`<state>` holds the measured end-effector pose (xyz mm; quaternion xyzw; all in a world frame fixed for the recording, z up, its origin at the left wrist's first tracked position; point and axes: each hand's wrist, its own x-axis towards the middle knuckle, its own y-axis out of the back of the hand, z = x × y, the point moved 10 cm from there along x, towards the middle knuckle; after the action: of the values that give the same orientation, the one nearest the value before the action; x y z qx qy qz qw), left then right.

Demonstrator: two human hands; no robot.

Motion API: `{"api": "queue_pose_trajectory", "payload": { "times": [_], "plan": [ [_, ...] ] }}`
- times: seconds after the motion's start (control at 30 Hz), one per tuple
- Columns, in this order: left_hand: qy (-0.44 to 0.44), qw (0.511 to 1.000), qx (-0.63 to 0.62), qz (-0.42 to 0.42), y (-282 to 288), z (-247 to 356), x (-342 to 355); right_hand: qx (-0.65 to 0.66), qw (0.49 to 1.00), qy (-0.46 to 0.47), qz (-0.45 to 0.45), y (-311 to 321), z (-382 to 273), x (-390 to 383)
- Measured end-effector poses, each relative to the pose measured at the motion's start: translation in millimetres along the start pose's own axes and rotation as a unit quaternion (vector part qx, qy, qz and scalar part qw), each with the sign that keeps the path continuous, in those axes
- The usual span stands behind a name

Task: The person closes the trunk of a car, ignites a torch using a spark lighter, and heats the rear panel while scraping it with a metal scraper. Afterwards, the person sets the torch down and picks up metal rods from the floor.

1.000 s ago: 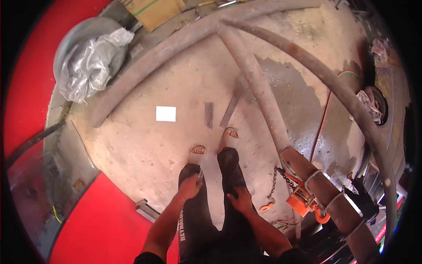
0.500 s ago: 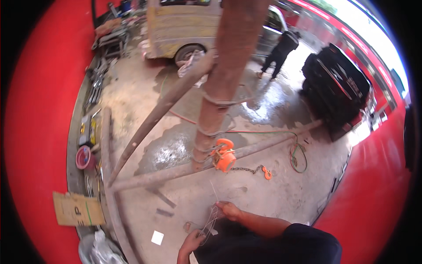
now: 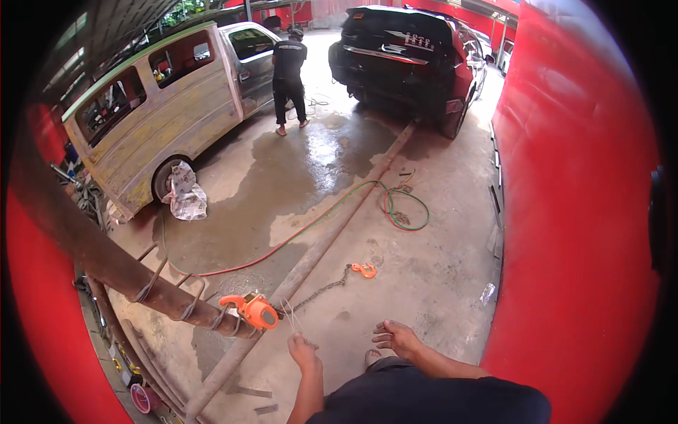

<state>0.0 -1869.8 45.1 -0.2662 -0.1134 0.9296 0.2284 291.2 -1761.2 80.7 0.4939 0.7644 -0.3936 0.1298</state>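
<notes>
Between the closed fingers of my left hand [image 3: 304, 351] is a thin wire [image 3: 290, 315], its bent strands rising from the grip. My right hand [image 3: 399, 339] is apart from it on the right, fingers spread and holding nothing. Just beyond the wire, an orange chain hoist [image 3: 257, 311] is fixed near the lower end of a rusty brown post [image 3: 166, 297]. A dark chain [image 3: 325, 287] runs from the hoist along the concrete floor to an orange hook [image 3: 365, 270].
A long metal pipe [image 3: 339, 228] crosses the floor. Red and green hoses [image 3: 318, 225] lie coiled beyond it. A van with patchy paint [image 3: 169, 99], a person in dark clothes [image 3: 289, 78] and a black car [image 3: 395, 63] are farther off. A red wall [image 3: 572, 233] rises on the right.
My view has swung right and up. My right hand has let go of the wire and opened; my left hand still has it, now lifted near the hoist.
</notes>
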Motion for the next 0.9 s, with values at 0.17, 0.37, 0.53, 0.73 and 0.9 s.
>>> {"api": "queue_pose_trajectory", "payload": {
  "times": [0.17,0.37,0.53,0.73,0.9],
  "plan": [
    [0.022,0.999,-0.007,-0.027,-159,-20,6,0.044,0.996,0.071,0.036,56,-112,0],
    [-0.018,0.88,0.278,-0.385,-318,-46,-5,0.142,0.944,0.281,0.093,124,-264,36],
    [0.061,0.643,0.431,-0.63,-423,-107,-24,0.119,0.914,0.349,0.169,195,-360,64],
    [-0.07,0.342,0.499,-0.793,-567,-82,-39,0.121,0.871,0.384,0.281,220,-461,90],
    [-0.293,0.302,0.478,-0.771,-693,-72,0,0.112,0.85,0.4,0.323,232,-544,137]
  ]
}}
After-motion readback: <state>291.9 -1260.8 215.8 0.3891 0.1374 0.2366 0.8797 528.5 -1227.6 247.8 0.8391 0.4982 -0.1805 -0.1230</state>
